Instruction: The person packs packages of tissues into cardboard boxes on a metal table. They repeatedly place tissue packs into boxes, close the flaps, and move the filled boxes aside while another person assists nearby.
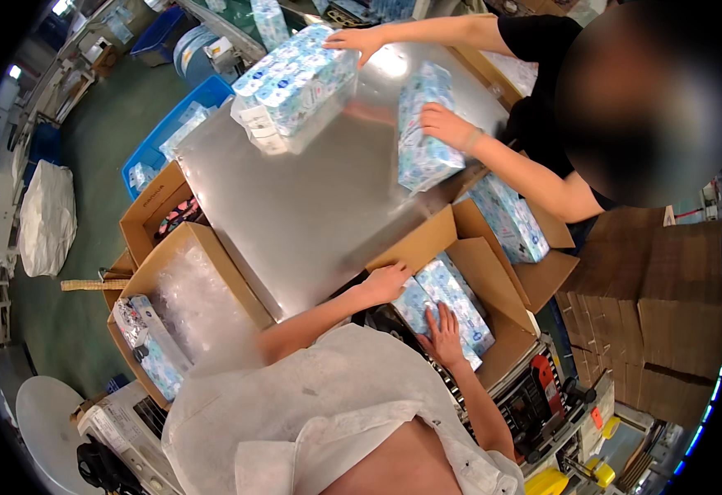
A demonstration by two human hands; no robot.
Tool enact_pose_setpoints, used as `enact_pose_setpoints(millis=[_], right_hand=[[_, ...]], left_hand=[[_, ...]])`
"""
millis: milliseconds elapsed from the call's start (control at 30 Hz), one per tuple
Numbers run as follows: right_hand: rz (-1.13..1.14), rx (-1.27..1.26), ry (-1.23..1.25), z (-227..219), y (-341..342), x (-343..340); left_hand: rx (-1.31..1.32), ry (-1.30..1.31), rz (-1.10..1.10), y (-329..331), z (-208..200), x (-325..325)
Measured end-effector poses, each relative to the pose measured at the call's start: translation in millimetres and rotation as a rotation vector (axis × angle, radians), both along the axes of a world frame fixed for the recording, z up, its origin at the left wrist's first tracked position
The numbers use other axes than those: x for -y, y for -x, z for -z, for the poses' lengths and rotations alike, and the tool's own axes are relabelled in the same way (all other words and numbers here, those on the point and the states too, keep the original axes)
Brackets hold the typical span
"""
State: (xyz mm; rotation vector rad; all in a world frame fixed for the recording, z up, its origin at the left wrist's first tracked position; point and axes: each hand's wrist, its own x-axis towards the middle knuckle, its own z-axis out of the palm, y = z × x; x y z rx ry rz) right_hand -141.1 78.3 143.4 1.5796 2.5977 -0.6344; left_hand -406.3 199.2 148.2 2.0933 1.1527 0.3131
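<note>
An open cardboard box [513, 334] stands in front of me on the right, with several blue-and-white floral plastic-wrapped packs [447, 290] inside. My left hand [386, 282] has its fingers curled at the left edge of the box, by the raised flap. My right hand [443, 337] lies on the packs with its fingers spread. Across the metal table [295, 219], a co-worker's one hand [359, 43] rests on a large wrapped bundle [299, 78]. Their other hand [450, 126] is on a second floral pack [427, 157].
Another open box [501, 219] with a floral pack adjoins mine. On the left, a box [204, 272] holds clear plastic film and a pack. A blue bin [150, 148] stands beyond it. Stacked flat cartons [645, 305] are at right, above machinery [546, 384].
</note>
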Motion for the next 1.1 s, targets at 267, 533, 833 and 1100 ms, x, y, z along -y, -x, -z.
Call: enact_pose_setpoints(millis=[267, 533, 833, 1100], right_hand=[[0.008, 0.011, 0.009, 9, -2, -5], [0.726, 0.304, 0.039, 28, -40, 25], [0.937, 0.353, 0.154, 14, -71, -28], [0.728, 0.245, 0.55, 6, -81, -45]], left_hand=[[0.236, -0.271, -0.788, 184, -52, -128], [-0.753, -0.574, -0.655, 387, -23, -340], [-0.843, -0.275, -0.565, 493, -3, -390], [-0.378, -0.246, -0.346, 441, -104, -260]])
